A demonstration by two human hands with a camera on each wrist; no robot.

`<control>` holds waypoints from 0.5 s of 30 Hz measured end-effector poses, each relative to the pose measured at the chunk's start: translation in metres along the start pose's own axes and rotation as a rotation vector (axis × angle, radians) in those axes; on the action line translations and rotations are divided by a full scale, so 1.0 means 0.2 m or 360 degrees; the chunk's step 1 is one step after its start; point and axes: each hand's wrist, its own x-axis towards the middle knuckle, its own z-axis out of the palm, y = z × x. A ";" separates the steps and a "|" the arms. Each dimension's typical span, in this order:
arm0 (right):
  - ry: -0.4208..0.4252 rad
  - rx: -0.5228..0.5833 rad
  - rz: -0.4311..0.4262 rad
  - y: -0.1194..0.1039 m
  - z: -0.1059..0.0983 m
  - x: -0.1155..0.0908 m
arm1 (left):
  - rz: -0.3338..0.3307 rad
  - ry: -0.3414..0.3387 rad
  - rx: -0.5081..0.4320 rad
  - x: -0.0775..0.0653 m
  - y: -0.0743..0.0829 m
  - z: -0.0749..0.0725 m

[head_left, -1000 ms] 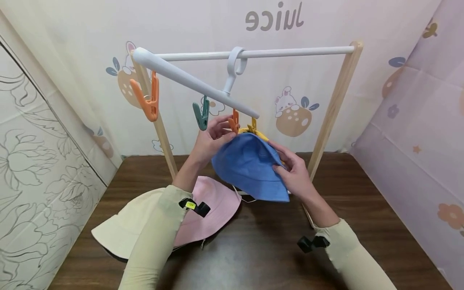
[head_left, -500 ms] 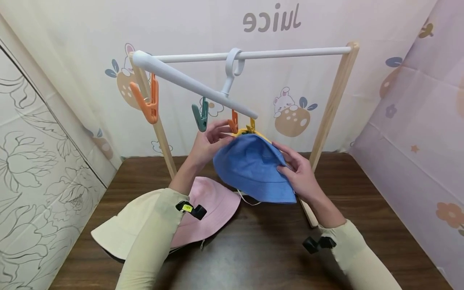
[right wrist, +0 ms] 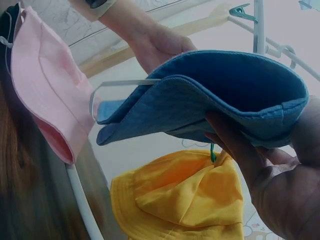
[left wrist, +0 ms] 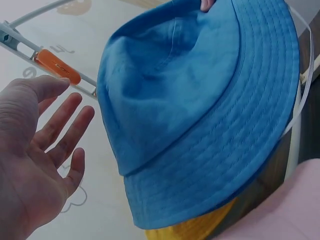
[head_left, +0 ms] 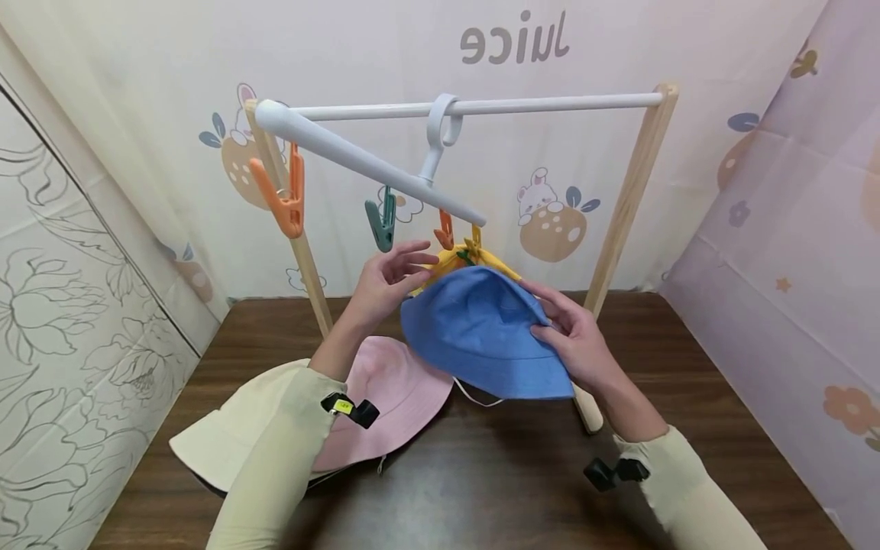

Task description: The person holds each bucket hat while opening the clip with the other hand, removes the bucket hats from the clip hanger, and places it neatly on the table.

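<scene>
Blue fabric bucket hat (head_left: 481, 328) got lowered, so it's pinched by right hand (head_left: 577, 340) alone; left hand's (head_left: 383, 286) fingers are spread, 10 o'clock.

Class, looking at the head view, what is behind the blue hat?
A yellow hat, its upper part showing above the blue hat. The rest of the yellow hat is covered in that view.

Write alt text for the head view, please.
A person's right hand holds a blue bucket hat in front of a yellow hat hanging from a white hanger; the left hand is beside them, holding nothing. A cream hat and a pink hat lie on the brown table.
</scene>
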 end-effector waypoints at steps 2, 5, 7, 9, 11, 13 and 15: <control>-0.0020 -0.0081 0.0003 0.00 -0.01 -0.01 | -0.0003 0.0003 0.0004 -0.02 0.00 -0.01; -0.0064 -0.0162 -0.0015 -0.01 -0.02 -0.03 | 0.0001 -0.0005 0.0006 -0.04 0.00 -0.03; -0.0098 -0.0190 -0.0037 -0.01 -0.03 -0.04 | 0.0000 -0.0016 0.0007 -0.06 0.00 -0.03; -0.0141 -0.0156 -0.0064 0.00 -0.03 -0.06 | -0.0003 -0.0030 0.0013 -0.08 -0.01 -0.04; -0.0188 -0.0120 -0.0092 0.01 -0.04 -0.07 | -0.0006 -0.0047 0.0025 -0.10 -0.02 -0.05; -0.0235 -0.0088 -0.0119 0.03 -0.04 -0.07 | -0.0009 -0.0056 0.0044 -0.12 -0.02 -0.06; -0.0287 -0.0053 -0.0147 0.03 -0.03 -0.07 | -0.0007 -0.0058 0.0056 -0.13 -0.03 -0.08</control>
